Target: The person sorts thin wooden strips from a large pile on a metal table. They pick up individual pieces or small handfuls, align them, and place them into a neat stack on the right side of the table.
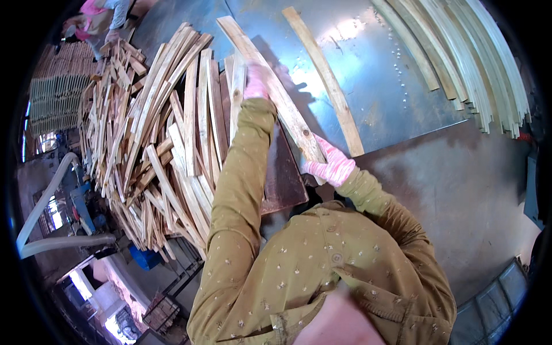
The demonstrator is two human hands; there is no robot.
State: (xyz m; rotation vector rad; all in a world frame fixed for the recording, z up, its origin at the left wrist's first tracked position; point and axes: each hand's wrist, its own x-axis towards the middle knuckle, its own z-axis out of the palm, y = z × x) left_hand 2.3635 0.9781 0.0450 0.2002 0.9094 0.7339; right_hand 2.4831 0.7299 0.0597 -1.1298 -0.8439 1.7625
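A long pale wooden board (279,95) with a dark knot slants above the metal table, its far end toward the upper left. My right hand (329,164), in a pink-and-white knit glove, is closed around its near end, thumb on one side and fingers on the other. My left hand (256,81), in a pink glove, is at the board's left edge farther up. Motion smears its fingers, so its grip is unclear. Just beside that hand a narrower wooden strip (236,92) stands at the edge of the pile.
A large heap of wooden strips (144,126) fills the left side. Another board (325,80) lies on the shiny metal table (368,75). Stacked long strips (460,57) occupy the far right. A co-worker's arm (119,17) reaches toward the heap at the upper left. Hoses (49,195) hang at left.
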